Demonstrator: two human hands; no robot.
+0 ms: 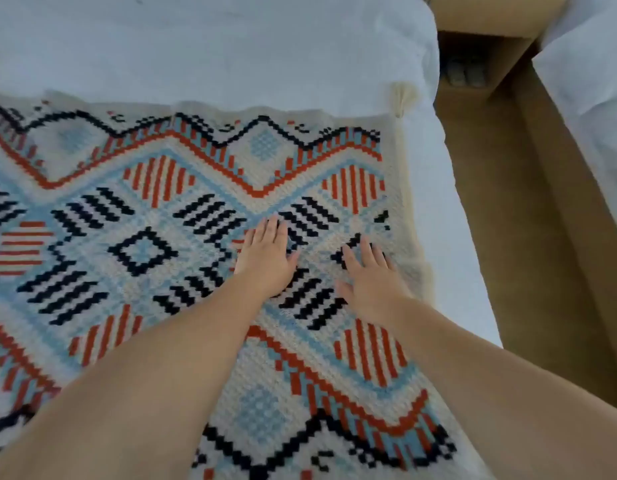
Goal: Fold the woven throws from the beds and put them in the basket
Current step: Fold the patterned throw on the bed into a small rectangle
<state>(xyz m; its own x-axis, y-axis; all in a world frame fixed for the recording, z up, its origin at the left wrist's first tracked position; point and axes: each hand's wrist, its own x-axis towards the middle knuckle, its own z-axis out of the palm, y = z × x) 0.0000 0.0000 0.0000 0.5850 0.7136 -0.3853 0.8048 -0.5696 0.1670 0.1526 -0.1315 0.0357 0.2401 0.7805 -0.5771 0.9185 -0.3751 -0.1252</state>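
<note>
A woven throw point(154, 209) with cream, light blue, orange and black geometric patterns lies spread flat across the white bed point(231, 43). A cream tassel point(400, 98) sticks out at its far right corner. My left hand point(267, 254) rests palm down on the throw near its right side, fingers together and flat. My right hand point(371, 275) lies palm down beside it, a little closer to the throw's right edge, fingers slightly spread. Neither hand grips the fabric. No basket is in view.
To the right of the bed runs a narrow strip of brown carpet floor point(529, 237). A second white bed point(591, 81) stands beyond it at the far right. A brown nightstand point(487, 26) sits between the beds at the top, with a pair of slippers point(464, 74) beneath it.
</note>
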